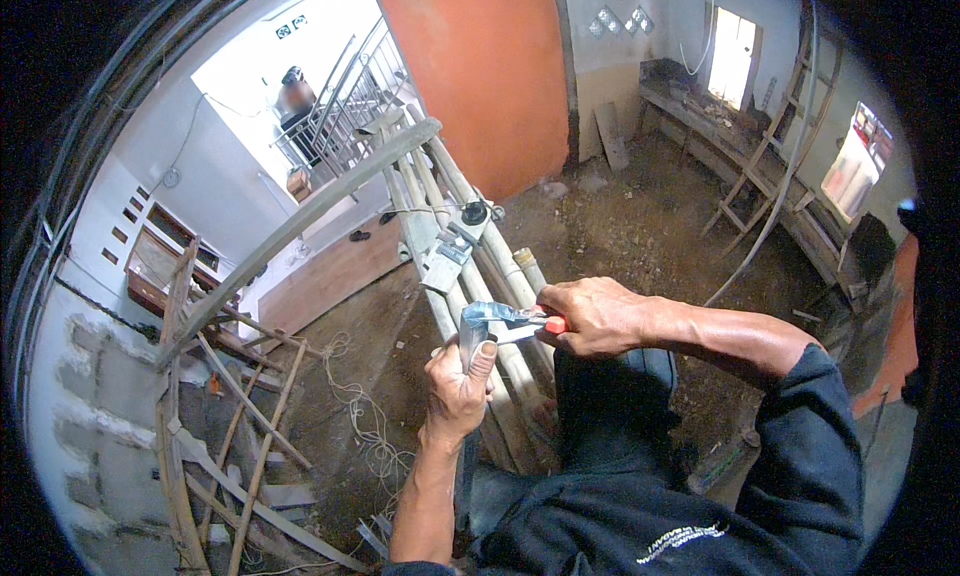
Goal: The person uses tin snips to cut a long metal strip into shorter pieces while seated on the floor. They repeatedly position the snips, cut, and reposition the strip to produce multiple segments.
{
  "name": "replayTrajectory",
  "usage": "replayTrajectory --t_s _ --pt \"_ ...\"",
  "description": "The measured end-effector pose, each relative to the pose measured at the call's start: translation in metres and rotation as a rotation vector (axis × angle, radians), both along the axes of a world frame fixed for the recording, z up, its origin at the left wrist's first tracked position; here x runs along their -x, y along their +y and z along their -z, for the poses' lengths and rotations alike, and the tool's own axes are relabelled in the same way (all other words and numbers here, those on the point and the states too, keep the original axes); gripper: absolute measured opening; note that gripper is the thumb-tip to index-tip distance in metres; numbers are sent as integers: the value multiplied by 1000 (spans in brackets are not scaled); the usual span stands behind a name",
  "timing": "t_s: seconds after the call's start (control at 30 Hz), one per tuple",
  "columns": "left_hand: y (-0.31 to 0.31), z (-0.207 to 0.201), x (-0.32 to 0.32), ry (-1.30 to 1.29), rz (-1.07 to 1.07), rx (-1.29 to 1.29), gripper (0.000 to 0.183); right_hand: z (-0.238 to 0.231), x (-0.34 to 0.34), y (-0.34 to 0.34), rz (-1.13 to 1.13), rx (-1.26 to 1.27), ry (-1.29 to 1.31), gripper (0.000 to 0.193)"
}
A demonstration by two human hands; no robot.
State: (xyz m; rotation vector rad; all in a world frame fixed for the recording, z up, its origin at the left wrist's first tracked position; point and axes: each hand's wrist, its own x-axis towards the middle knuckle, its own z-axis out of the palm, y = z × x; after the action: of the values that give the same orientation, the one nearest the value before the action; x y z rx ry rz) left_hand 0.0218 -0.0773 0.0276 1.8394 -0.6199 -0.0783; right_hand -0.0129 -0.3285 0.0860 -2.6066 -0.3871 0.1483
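My left hand (462,388) is wrapped round a grey metal channel (476,334), thumb on its near side. The far end of the channel spreads into a shiny strip toward the right. Just right of it, my right hand (597,316) is closed on a red-handled cutting tool (553,325), probably tin snips. Its metal jaws meet the strip, though their exact bite is too small to make out. Under both hands runs a platform of bamboo poles (512,361). On the poles lies a grey tool with a black round end (452,256), its kind unclear.
A wooden beam (300,231) slants across the left, above a jumble of timber (245,426) and loose cord (365,416). A ladder (775,156) leans at the far right. Beyond the platform stand an orange wall (475,76), a stair railing (355,101) and a person (296,101).
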Motion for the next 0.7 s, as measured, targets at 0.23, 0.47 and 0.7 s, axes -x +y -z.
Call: replayTrajectory --t_s 0.23,0.47,0.7 --pt "-4 -5 2 358 121 247 51 -9 -7 5 -44 -42 93 31" --pt "2 -7 -1 381 216 315 52 -12 -10 1 -116 -58 34 22" --pt "3 -5 -13 498 288 388 55 -9 -14 -4 -120 -39 39 24"
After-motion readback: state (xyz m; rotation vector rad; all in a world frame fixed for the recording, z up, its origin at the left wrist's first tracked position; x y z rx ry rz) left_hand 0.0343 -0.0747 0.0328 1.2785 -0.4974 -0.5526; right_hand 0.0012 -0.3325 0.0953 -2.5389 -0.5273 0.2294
